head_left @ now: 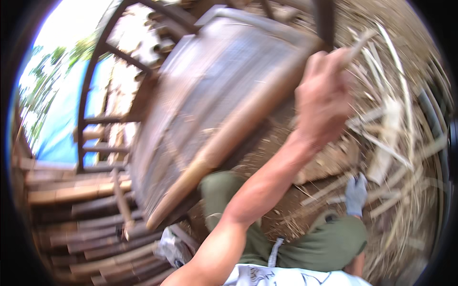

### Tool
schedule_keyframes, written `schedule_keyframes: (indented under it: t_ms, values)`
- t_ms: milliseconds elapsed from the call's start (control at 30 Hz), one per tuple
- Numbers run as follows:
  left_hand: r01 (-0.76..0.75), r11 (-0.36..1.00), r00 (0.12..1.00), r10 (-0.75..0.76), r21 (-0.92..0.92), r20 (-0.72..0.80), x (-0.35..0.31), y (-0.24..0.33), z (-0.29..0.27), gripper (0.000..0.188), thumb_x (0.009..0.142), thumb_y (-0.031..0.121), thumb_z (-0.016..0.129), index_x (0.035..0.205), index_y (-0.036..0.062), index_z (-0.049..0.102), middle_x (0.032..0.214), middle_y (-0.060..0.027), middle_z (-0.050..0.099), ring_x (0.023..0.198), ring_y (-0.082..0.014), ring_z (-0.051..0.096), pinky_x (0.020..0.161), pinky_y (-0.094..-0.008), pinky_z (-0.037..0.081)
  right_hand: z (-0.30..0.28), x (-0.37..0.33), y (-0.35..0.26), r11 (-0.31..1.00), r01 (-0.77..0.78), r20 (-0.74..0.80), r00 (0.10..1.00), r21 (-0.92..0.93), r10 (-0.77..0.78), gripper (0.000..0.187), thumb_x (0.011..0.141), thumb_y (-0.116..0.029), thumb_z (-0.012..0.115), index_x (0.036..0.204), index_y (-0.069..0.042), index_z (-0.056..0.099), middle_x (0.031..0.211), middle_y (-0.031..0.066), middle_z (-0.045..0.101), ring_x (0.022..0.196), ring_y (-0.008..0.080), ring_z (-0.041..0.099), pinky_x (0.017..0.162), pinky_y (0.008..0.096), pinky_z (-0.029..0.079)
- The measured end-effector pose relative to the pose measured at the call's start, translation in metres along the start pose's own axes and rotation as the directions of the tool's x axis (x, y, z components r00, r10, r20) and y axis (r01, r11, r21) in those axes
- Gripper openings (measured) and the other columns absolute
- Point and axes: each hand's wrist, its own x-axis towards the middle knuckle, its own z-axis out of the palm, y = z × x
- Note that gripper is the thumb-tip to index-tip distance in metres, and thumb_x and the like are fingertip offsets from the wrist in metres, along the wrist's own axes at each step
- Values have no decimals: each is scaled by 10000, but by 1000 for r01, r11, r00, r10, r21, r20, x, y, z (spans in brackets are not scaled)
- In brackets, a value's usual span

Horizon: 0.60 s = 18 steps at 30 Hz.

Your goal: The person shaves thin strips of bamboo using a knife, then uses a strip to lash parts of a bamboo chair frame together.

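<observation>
My left arm reaches across the view to the right, and my bare left hand [324,93] is closed in a fist, blurred by motion. From its far side juts a pale stick-like piece [360,43]; its other end is hidden in the fist. The hand is by the right end of a bamboo bench [205,90], whose slatted top has a thick round pole [238,128] along the near edge. My right hand [356,194], in a grey glove, is low beyond my bent right knee, among pale bamboo strips [389,143]. Its fingers are too small and blurred to read.
Split bamboo lengths [109,248] lie stacked at the lower left, near a clear plastic bag [168,248]. A dark wooden frame [86,105] rises at the left before a blue tarp [62,124]. A flat wooden block [334,159] rests on the dirt floor, strewn with shavings.
</observation>
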Motion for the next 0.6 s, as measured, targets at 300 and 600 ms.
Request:
schedule_keyframes:
  t_ms: [300, 600]
  values:
    - [-128, 661, 956, 280, 739, -85, 84, -95, -313, 205, 917, 309, 734, 985, 119, 699, 822, -50, 678, 838, -261, 648, 778, -405, 445, -30, -7, 75, 999, -32, -28, 999, -27, 31, 490, 1001, -373, 599, 1270, 35, 570, 1101, 244, 656, 975, 388, 643, 850, 447, 512]
    - [24, 592, 993, 77, 806, -86, 46, -268, -505, 311, 967, 447, 640, 949, 139, 679, 881, -55, 657, 902, -300, 618, 822, -470, 435, -207, -83, 3, 860, 40, -531, 772, -509, -350, 356, 1019, -327, 582, 1082, 13, 668, 883, 196, 711, 786, 359, 656, 712, 474, 520]
